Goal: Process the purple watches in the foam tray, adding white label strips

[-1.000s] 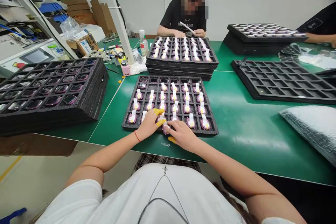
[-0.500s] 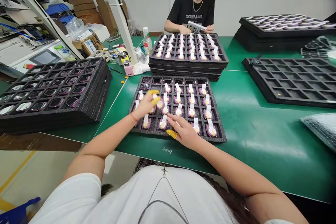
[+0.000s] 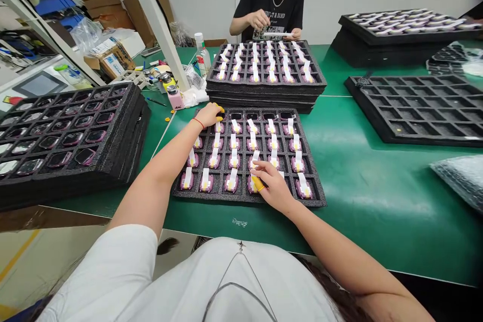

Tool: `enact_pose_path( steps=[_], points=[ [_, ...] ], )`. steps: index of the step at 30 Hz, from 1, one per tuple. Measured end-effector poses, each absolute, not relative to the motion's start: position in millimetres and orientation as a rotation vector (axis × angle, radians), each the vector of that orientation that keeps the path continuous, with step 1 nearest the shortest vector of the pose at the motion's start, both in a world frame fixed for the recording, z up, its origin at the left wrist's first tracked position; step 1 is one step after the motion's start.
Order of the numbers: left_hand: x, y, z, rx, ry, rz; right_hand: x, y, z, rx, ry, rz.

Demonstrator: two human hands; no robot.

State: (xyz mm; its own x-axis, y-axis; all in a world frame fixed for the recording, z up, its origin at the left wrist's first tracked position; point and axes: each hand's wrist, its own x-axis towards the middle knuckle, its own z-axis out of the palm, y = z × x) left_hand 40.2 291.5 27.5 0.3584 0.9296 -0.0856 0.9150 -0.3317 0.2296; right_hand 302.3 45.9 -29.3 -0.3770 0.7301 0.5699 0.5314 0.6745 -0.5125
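Black foam tray point(image 3: 245, 198) lies mid-frame holding pink devices point(image 3: 231, 182); the left hand point(image 3: 210, 115) curls at its top-left corner, any grip unclear; the right hand point(image 3: 273, 186) rests open-fingered on lower-right devices.

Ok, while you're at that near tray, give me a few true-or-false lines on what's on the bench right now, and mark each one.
1. The right hand is over the near foam tray, at its front right pockets. True.
2. The left hand is at that tray's front edge. False: it is at the far left corner.
3. A red string circles the right wrist. False: it circles the left wrist.
4. Yellow finger cots show on both hands. True.
5. The person across the bench has both hands down in the tray stack. False: that person holds a white strip up in front of the chest.
6. Pink-cased items with white tabs sit in the near tray's pockets. True.
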Motion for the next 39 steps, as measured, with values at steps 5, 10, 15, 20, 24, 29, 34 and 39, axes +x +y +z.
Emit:
enact_pose_path(
  steps=[5, 10, 15, 20, 24, 29, 34, 39],
  points=[
    [46.9, 314.1, 35.9, 2.32, 1.658, 0.005, 302.4, 44.9, -29.9, -0.992, -2.067, 0.402],
    [49.2, 293.9, 60.3, 2.189, 1.537, 0.269, 305.7, 45.5, -25.0, -1.018, -1.99, 0.503],
    [61.8, 184.5, 51.5, 1.875, 1.008, 0.371, 310.2, 50.5, -5.2, -1.045, -1.865, 0.643],
    [83.2, 78.3, 19.8, 1.448, 0.598, 0.119, 301.9, 51.0, 7.4, -0.732, -1.95, 1.126],
    [94.8, 56.9, 7.2, 1.252, 0.529, 0.103, 296.2, 47.4, 7.3, -0.609, -1.837, 1.509],
    [82.8, 59.1, 9.7, 1.399, 0.74, 0.326, 298.4, 48.1, 8.7, -0.906, -1.645, 1.57],
    [67.7, 47.3, 0.7, 2.034, 0.995, 0.69, 289.6, 43.9, -0.2, -1.213, -1.803, 1.336],
    [77.3, 35.3, -15.9, 2.34, 1.066, 0.644, 282.3, 38.2, -13.0, -1.217, -2.063, 0.72]
  ],
)
